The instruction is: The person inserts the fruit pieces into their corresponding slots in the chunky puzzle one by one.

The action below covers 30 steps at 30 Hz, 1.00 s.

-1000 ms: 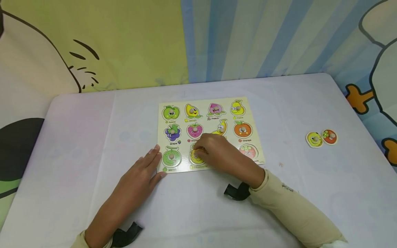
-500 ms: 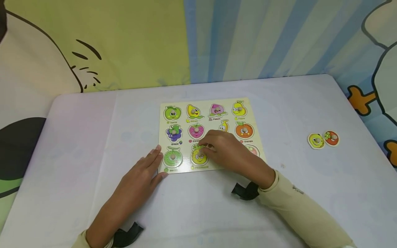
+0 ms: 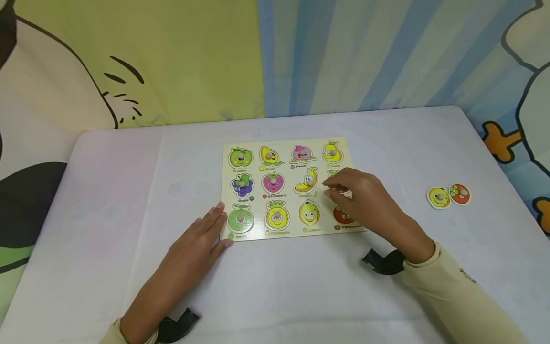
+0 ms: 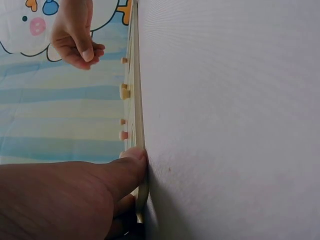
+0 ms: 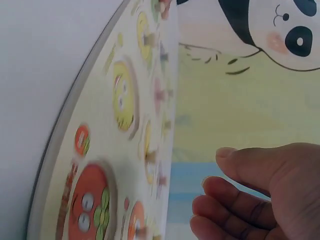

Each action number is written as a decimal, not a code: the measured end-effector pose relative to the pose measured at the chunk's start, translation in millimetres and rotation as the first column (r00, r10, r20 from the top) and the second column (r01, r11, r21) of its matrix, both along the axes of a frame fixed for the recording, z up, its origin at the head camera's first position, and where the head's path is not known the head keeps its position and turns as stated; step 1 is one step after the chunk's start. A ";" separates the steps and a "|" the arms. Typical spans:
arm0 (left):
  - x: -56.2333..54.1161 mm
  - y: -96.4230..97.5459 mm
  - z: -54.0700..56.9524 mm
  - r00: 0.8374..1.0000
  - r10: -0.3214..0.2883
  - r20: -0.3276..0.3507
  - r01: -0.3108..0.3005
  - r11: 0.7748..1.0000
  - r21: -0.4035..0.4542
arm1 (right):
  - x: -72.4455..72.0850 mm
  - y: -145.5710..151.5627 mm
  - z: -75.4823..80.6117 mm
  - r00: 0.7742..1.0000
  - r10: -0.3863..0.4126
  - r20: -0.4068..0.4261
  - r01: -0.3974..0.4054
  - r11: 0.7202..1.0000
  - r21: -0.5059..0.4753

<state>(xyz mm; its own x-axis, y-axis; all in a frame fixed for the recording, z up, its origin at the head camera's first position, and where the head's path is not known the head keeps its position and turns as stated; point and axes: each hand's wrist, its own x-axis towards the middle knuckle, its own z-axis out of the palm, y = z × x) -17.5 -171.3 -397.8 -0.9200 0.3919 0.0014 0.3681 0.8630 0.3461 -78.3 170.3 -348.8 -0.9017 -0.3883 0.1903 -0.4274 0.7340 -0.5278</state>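
In the head view a wooden fruit peg puzzle board (image 3: 258, 193) lies flat. My left hand (image 3: 191, 255) rests at its front left corner, fingers straight along the left side and thumb at the front edge; the thumb (image 4: 131, 160) touches the rim in the left wrist view. Over the board's right side is my right hand (image 3: 369, 203), holding nothing, its fingers loosely curled and thumb apart from them. It partly hides the orange piece and the persimmon spot (image 3: 342, 216). The pineapple piece (image 3: 277, 219) sits in its recess. At the lemon spot (image 3: 309, 213) the printed picture shows without a knob.
Two loose round knobbed pieces, one yellow (image 3: 438, 197) and one red (image 3: 460, 194), lie side by side on the white table (image 3: 429, 143) at the right. Behind the table hangs a cartoon-printed cloth (image 3: 185, 62). A black strap (image 3: 386, 262) hangs at my right wrist.
My right hand has let go of the pineapple piece and moved right across the board, uncovering the banana piece and lemon spot. My left hand stays at the corner.
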 end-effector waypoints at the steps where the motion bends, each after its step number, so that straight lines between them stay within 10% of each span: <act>1: -0.1 0.0 0.0 1.000 0.000 0.000 0.000 1.000 0.000 | 0.4 4.9 0.0 1.000 -0.009 -0.005 0.009 1.000 0.002; 30: 2.1 -1.4 -0.1 1.000 -0.004 -0.026 0.003 1.000 -0.007 | 24.1 140.9 -24.2 0.923 -0.342 -0.174 0.362 0.927 0.101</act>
<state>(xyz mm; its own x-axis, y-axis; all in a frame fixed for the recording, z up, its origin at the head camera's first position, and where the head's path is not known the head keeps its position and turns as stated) -15.5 -172.8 -397.9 -0.9183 0.3951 0.0227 0.3799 0.8639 0.3306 -54.2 311.2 -373.0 -0.9491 -0.0814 0.3044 -0.1960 0.9089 -0.3682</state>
